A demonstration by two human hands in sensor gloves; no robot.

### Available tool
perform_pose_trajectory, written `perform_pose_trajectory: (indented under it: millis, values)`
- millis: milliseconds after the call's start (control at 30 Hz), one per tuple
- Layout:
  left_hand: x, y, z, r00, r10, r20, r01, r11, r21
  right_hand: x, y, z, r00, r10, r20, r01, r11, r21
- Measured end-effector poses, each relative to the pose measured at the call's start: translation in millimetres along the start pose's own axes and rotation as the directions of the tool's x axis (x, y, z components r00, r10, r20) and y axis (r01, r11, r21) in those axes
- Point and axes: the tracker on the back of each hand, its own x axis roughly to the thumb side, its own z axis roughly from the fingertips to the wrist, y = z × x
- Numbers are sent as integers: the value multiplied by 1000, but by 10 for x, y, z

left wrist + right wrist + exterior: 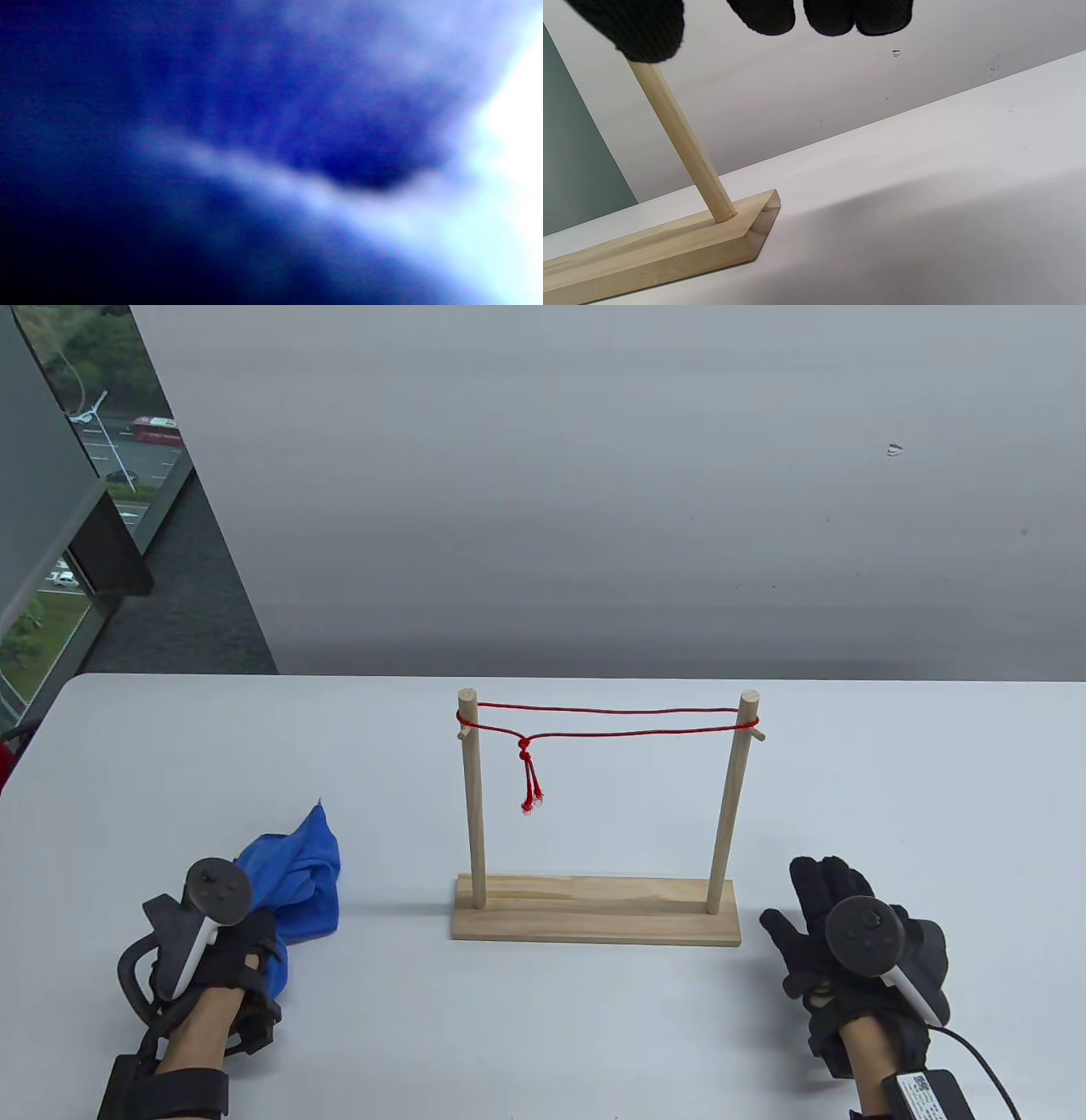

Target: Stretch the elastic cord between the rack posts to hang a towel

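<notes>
The red elastic cord (607,721) runs taut between both posts of the wooden rack (596,909) at counter (543,1052) centre, knotted tails dangling near the left post. At eight o'clock the left hand (212,950) grasps the bunched blue towel (293,874). At four o'clock the right hand (848,942) rests flat, fingers (763,15) released
</notes>
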Motion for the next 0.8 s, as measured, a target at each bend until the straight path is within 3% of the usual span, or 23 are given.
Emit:
perform_pose_trajectory:
  millis: [133,433,800]
  values:
    - [97,189,139,998,11,70,-17,997,77,58,-11,10,1000,-11,29,11,1000,-15]
    - [368,630,482,970,33,242,-85,975,207,236,-160,76,989,-51,141,73,986,-152]
    - [606,1079,885,896,97,433,-203,958,204,500,-336,171,961,-87,263,156,955,-254]
